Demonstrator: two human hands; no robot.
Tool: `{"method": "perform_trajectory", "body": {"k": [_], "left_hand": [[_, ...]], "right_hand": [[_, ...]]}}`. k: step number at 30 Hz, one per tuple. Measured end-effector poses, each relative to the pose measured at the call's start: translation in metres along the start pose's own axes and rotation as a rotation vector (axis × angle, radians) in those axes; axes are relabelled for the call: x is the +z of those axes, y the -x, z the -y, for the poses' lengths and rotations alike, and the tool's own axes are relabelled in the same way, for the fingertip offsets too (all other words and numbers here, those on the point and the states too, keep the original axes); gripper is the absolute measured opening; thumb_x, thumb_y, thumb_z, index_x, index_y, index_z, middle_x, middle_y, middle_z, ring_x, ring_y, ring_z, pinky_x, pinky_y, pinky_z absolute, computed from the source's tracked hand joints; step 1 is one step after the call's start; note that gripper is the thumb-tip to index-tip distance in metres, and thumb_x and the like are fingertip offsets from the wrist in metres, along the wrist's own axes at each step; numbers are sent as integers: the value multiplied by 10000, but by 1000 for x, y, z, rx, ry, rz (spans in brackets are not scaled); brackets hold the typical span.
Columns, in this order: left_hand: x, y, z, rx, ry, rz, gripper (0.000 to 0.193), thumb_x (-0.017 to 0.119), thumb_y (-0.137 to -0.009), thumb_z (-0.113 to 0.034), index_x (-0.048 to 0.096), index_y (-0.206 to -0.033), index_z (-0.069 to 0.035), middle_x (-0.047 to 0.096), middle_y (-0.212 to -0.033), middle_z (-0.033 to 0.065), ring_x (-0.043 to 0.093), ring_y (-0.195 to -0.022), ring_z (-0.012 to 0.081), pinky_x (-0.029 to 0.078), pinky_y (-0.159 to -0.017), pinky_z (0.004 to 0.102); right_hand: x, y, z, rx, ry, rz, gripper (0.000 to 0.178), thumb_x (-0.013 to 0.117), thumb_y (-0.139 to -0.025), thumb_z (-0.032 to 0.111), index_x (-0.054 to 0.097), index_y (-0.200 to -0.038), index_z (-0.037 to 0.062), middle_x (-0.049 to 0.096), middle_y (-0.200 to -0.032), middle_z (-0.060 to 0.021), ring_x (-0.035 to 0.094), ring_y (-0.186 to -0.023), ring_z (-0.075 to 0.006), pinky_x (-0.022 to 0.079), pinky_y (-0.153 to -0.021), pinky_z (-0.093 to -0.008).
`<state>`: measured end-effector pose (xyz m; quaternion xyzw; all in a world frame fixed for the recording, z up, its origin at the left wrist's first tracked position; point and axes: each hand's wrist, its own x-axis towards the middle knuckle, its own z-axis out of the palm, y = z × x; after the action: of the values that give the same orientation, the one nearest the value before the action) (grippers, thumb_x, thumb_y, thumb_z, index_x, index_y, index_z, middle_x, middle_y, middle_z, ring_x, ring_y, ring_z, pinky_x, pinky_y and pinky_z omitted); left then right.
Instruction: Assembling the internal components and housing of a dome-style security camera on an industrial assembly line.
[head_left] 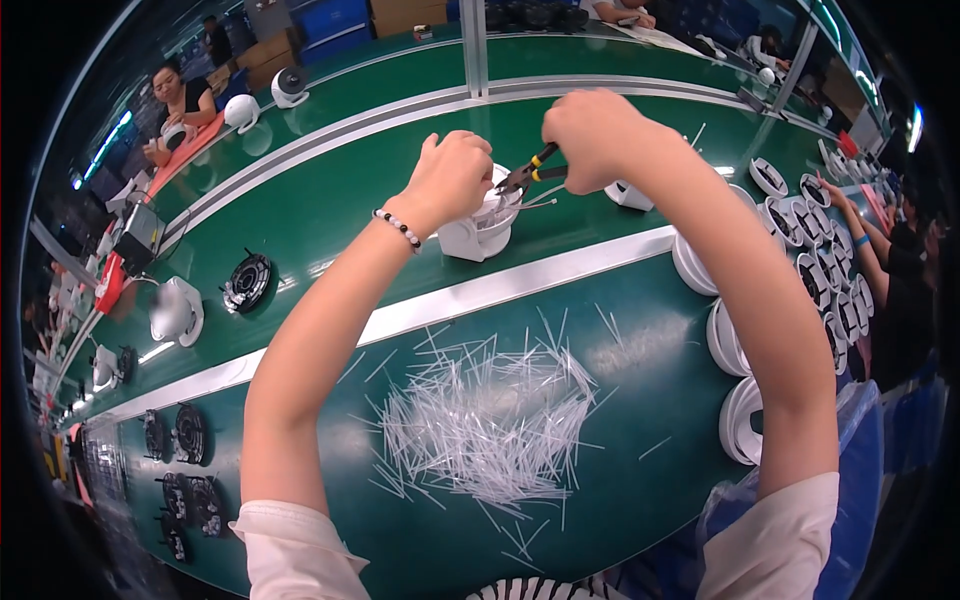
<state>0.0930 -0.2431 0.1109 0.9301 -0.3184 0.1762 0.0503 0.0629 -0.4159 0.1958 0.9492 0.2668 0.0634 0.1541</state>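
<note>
In the head view, I see the right hand [605,140] wrapped around the handles of the pliers [517,180]. Their nose is by the top of the white housing [463,240], but I can't tell how wide it is open or if it bites anything. The left hand [455,172] has its fingers curled in at the housing's rim. I can't tell what they pinch, or how tightly.

The housing is on the green bench, just past the pale rail [560,270]. Thin pale wires [540,205] poke out of it, right by the pliers. I think the big worry is a wrong snip: if the nose slips, a wire could get nicked. The left fingers are close too, so a slip could pinch them. If the left hand pulls too hard, the housing might tip or slide. The bead bracelet [397,230] could catch on its edge. A sleeve [297,545] could brush the messy pile of thin strips [490,430] and scatter them.
</note>
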Motion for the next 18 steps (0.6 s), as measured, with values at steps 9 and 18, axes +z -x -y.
{"method": "perform_trajectory", "body": {"k": [9,18], "left_hand": [[12,-12,-11,35,59,-51,84,573,-655,-70,654,-677,-55,582,-988,68,493,-998,230,348,-883,505],[15,-22,-19,49,81,-45,85,576,-668,-80,653,-690,-52,583,-982,66,496,-991,229,348,-887,498]], "right_hand": [[20,-5,16,89,306,82,216,679,-543,188,628,-722,80,590,-758,-65,544,-785,-199,419,-680,-286],[29,-4,9,112,263,107,199,696,-538,144,632,-714,78,595,-764,-90,593,-739,-211,465,-604,-298]]}}
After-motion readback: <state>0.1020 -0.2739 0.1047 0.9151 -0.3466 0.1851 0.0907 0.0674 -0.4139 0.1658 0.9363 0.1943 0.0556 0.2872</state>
